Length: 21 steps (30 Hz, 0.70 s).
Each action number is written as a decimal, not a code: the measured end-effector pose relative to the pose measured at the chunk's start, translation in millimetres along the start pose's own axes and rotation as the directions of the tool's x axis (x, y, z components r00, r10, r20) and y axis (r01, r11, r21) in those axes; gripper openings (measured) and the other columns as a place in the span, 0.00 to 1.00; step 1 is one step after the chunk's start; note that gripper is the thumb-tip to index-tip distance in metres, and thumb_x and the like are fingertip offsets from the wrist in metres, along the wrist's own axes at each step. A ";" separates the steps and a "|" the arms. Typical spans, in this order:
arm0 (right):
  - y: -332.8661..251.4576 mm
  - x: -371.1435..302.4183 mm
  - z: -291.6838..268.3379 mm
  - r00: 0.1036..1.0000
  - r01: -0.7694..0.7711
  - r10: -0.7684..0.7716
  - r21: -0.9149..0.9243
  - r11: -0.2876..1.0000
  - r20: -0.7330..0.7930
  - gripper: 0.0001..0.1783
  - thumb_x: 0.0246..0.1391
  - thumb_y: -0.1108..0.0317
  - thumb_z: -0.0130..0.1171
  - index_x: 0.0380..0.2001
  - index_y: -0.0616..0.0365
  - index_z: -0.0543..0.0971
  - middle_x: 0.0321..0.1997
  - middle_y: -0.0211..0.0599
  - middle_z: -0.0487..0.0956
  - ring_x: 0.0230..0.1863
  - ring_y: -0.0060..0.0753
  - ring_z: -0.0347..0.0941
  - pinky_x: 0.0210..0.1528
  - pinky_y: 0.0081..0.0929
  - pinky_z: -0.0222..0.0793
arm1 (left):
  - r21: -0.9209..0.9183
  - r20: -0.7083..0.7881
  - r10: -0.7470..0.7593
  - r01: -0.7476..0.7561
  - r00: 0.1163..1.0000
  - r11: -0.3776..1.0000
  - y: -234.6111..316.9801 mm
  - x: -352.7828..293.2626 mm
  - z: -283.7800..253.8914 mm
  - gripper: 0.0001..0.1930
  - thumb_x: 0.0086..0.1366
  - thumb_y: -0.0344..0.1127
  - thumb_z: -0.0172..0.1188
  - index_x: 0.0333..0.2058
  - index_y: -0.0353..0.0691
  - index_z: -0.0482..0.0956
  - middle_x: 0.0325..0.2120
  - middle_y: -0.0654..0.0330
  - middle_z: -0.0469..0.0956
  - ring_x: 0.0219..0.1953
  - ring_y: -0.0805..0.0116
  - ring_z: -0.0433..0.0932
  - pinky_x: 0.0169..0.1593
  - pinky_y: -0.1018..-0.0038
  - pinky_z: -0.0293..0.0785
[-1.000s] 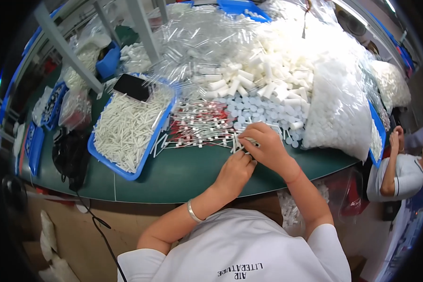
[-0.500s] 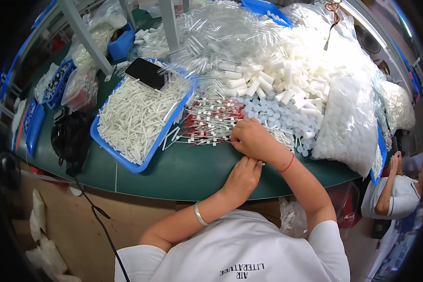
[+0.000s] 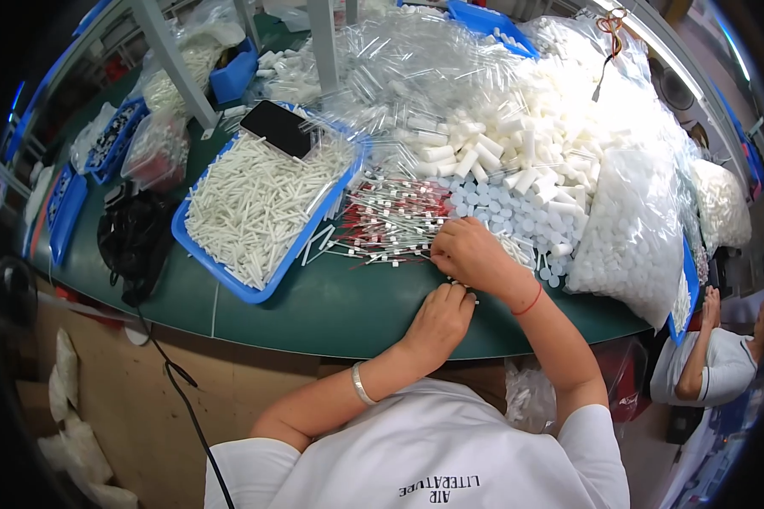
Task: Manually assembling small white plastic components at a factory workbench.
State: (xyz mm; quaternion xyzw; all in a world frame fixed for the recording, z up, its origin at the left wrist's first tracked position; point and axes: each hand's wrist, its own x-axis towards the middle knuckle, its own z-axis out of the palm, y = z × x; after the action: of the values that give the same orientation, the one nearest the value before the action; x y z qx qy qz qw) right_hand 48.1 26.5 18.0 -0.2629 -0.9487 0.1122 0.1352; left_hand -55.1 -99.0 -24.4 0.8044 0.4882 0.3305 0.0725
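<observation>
Low over the front of the green table (image 3: 339,318), my left hand (image 3: 440,321) is closed with its fingers curled together. A small white end shows beside its fingertips; the rest of that piece is hidden. My right hand (image 3: 477,256) is just above and to the right, its fingers bent inward and pinched, with whatever they hold out of sight. Left of the right hand lies a heap of thin red and white stick-like pieces (image 3: 390,222) with small white blocks on them. Pale translucent discs (image 3: 505,208) lie behind that hand, and short white sticks (image 3: 516,248) beside it.
A blue tray (image 3: 259,295) of white sticks stands on the left, with a black phone (image 3: 277,129) on it. Thick white cylinders (image 3: 560,153) and clear tubes (image 3: 416,64) pile up behind. A filled plastic bag (image 3: 620,237) sits at right. A co-worker (image 3: 713,360) is at far right.
My right hand has drawn slightly down and right, away from the red and white heap, nearer the left hand. The view has shifted a little; the left hand looks nearly unmoved.
</observation>
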 end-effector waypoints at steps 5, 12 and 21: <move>1.4 1.0 -6.6 0.996 -0.084 0.088 0.155 0.984 -0.021 0.03 0.48 0.72 0.61 0.27 0.59 0.78 0.30 0.38 0.78 0.32 0.39 0.75 0.37 0.32 0.69 | 0.028 -0.048 0.042 -0.040 0.998 0.999 -3.1 2.1 -2.0 0.09 0.53 0.26 0.55 0.35 0.34 0.74 0.33 0.53 0.69 0.38 0.59 0.70 0.43 0.69 0.70; -1.8 -11.0 -23.7 0.843 -0.206 0.537 0.908 0.365 -0.025 0.12 0.61 0.71 0.56 0.46 0.64 0.75 0.33 0.30 0.78 0.31 0.17 0.72 0.34 0.19 0.70 | -0.085 0.031 -0.007 0.009 1.000 0.996 -7.9 3.9 -0.8 0.15 0.55 0.24 0.54 0.43 0.32 0.74 0.37 0.53 0.70 0.41 0.56 0.71 0.46 0.66 0.69; -4.0 -58.7 -21.4 0.672 0.005 0.740 0.999 -0.046 0.030 0.21 0.60 0.71 0.57 0.55 0.67 0.72 0.37 0.33 0.79 0.34 0.19 0.73 0.38 0.18 0.70 | -0.693 0.185 -0.418 0.420 0.889 0.586 -15.6 22.4 -16.7 0.06 0.66 0.29 0.57 0.40 0.35 0.78 0.34 0.56 0.77 0.33 0.67 0.78 0.35 0.73 0.73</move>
State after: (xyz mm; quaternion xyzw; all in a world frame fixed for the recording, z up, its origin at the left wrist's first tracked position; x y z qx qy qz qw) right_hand 101.4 -4.9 27.7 -0.3840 -0.4097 0.6641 0.4936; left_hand -69.8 -75.8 -8.0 0.5736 0.4951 0.4666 0.4561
